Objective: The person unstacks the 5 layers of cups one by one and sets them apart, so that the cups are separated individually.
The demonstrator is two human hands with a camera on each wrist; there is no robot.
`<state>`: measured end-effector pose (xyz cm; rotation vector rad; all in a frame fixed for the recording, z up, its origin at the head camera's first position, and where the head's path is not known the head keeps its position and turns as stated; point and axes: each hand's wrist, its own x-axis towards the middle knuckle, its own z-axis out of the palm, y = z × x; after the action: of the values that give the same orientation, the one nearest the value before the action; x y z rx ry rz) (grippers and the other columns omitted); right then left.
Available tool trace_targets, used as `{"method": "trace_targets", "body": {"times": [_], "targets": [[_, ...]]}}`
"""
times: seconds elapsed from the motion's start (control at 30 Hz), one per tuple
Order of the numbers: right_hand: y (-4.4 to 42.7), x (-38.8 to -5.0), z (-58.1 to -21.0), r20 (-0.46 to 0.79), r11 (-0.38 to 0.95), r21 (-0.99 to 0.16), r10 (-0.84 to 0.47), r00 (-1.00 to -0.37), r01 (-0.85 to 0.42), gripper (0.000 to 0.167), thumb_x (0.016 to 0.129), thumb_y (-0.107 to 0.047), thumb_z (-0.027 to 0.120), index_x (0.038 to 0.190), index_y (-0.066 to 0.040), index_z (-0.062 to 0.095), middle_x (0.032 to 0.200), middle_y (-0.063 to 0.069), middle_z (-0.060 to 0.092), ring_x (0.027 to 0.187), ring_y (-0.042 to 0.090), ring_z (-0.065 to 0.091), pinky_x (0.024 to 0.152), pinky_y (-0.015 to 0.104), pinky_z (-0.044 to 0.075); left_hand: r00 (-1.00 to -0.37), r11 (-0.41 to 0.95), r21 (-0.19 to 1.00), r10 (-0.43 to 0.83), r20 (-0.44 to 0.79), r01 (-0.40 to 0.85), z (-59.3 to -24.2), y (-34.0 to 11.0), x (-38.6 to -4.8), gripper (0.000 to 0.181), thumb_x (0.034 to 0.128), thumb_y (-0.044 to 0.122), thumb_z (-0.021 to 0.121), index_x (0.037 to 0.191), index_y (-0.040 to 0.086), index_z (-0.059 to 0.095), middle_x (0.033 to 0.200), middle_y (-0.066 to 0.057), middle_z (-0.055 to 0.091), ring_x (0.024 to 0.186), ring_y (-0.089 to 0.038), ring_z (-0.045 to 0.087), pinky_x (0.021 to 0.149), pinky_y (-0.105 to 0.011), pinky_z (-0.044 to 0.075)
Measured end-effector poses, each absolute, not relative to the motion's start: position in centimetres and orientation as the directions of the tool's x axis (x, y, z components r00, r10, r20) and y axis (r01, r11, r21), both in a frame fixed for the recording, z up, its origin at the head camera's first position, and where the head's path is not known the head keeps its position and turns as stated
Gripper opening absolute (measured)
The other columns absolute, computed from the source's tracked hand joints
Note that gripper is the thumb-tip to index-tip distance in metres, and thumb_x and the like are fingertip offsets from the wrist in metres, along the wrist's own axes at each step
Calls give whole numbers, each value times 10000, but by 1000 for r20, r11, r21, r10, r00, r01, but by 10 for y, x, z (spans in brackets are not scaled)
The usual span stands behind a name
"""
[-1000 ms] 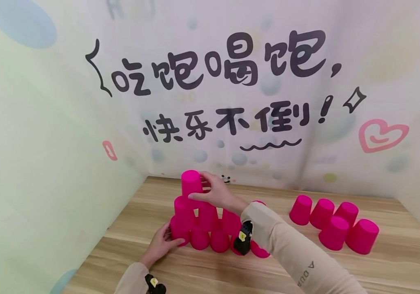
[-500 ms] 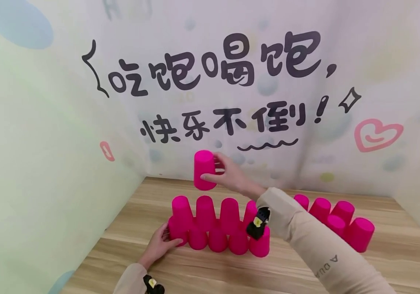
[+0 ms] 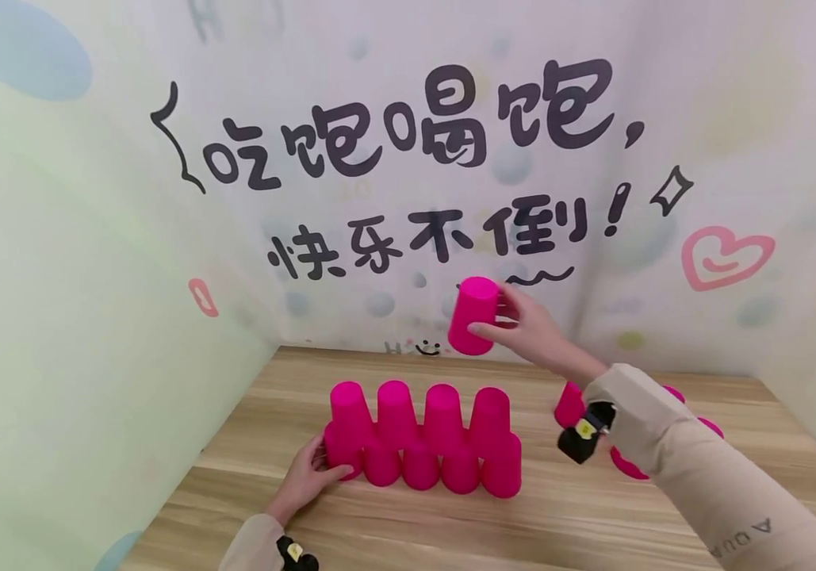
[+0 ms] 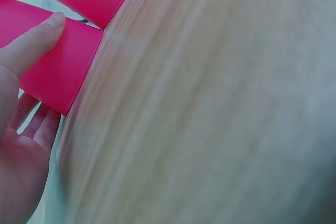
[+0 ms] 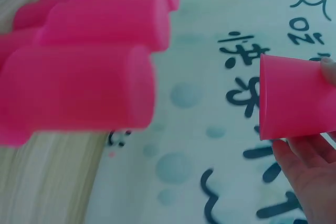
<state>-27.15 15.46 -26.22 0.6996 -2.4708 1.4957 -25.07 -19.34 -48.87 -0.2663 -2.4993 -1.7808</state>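
Note:
My right hand [image 3: 532, 329] holds an inverted pink cup [image 3: 474, 317] in the air, above and behind the right part of a cup stack. In the right wrist view the thumb and fingers of the right hand [image 5: 310, 174] lie on opposite sides of that cup [image 5: 294, 98]. The stack has two rows of inverted pink cups, an upper row [image 3: 443, 416] resting on a lower row [image 3: 420, 468]. My left hand [image 3: 304, 480] grips the leftmost lower cup [image 3: 343, 452]; the left wrist view shows its thumb across the front of this cup [image 4: 63, 72] and the fingers at its far side.
More pink cups stand on the wooden table [image 3: 236, 476] at the right, partly hidden behind the right forearm; one [image 3: 568, 406] shows beside the wrist camera. A printed curtain wall [image 3: 408, 95] rises behind the table, with another wall [image 3: 79, 317] at the left.
My right hand has lifted the cup off the upper row's left end and carried it up and to the right. The left hand has stayed at its cup.

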Motion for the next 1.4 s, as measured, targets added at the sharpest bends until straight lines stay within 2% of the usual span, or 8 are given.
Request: {"method": "trace_targets", "body": {"times": [0.17, 0.33, 0.5, 0.67, 0.77, 1.13, 1.33, 1.4], "targets": [[190, -268, -287, 351, 419, -788, -295, -889, -451, 569, 777, -198, 690, 1238, -42, 396, 1122, 129, 511, 1024, 290, 525, 799, 347, 490, -982, 333, 925, 106, 157, 184, -491, -194, -250, 638, 692, 79, 750, 1247, 5, 444, 1070, -136, 553, 998, -293, 524, 863, -371, 448], [226, -258, -316, 313, 469, -784, -266, -912, -406, 617, 787, -245, 678, 1286, -62, 365, 1174, 141, 495, 1060, 330, 500, 799, 384, 488, -979, 335, 921, 114, 169, 198, -492, -194, -252, 652, 696, 89, 748, 1259, -2, 431, 1080, -141, 550, 1009, -299, 521, 864, -366, 447], [254, -246, -352, 331, 586, -716, -193, -923, -380, 613, 771, -279, 690, 1263, -52, 402, 1114, 141, 543, 988, 324, 548, 764, 398, 500, -980, 335, 922, 109, 169, 196, -492, -194, -251, 650, 700, 87, 745, 1262, 1, 430, 1082, -133, 549, 1004, -280, 522, 866, -363, 446], [273, -233, -388, 303, 707, -652, -87, -949, -273, 656, 752, -316, 703, 1235, 10, 403, 1049, 187, 553, 920, 344, 549, 732, 448, 496, -978, 327, 923, 108, 179, 205, -491, -194, -250, 643, 704, 78, 741, 1261, -7, 431, 1079, -135, 550, 990, -264, 525, 866, -361, 447], [281, -227, -405, 260, 754, -628, -26, -965, -190, 713, 751, -354, 694, 1247, 44, 370, 1076, 237, 525, 942, 375, 511, 763, 502, 461, -979, 316, 928, 105, 173, 198, -490, -194, -250, 645, 702, 82, 743, 1265, 9, 435, 1085, -124, 551, 993, -252, 525, 870, -350, 445], [285, -222, -452, 161, 724, -688, 84, -983, -51, 723, 767, -343, 679, 1257, 65, 339, 1177, 318, 455, 1044, 430, 456, 844, 521, 414, -982, 299, 936, 105, 159, 183, -490, -193, -251, 640, 699, 52, 739, 1261, 4, 437, 1073, -120, 553, 990, -235, 529, 865, -321, 448], [283, -217, -462, 215, 726, -685, 118, -969, -64, 663, 786, -296, 671, 1228, 83, 353, 1159, 334, 461, 1041, 447, 458, 844, 533, 406, -981, 300, 935, 99, 164, 187, -488, -191, -249, 650, 694, 32, 738, 1265, -6, 430, 1062, -121, 556, 992, -273, 525, 865, -358, 447], [282, -217, -462, 233, 729, -680, 125, -965, -70, 650, 789, -284, 670, 1218, 92, 358, 1147, 339, 467, 1031, 453, 465, 836, 530, 411, -981, 302, 934, 96, 171, 192, -492, -193, -252, 666, 686, 37, 745, 1271, 6, 430, 1060, -112, 559, 988, -261, 529, 856, -335, 454]]}}
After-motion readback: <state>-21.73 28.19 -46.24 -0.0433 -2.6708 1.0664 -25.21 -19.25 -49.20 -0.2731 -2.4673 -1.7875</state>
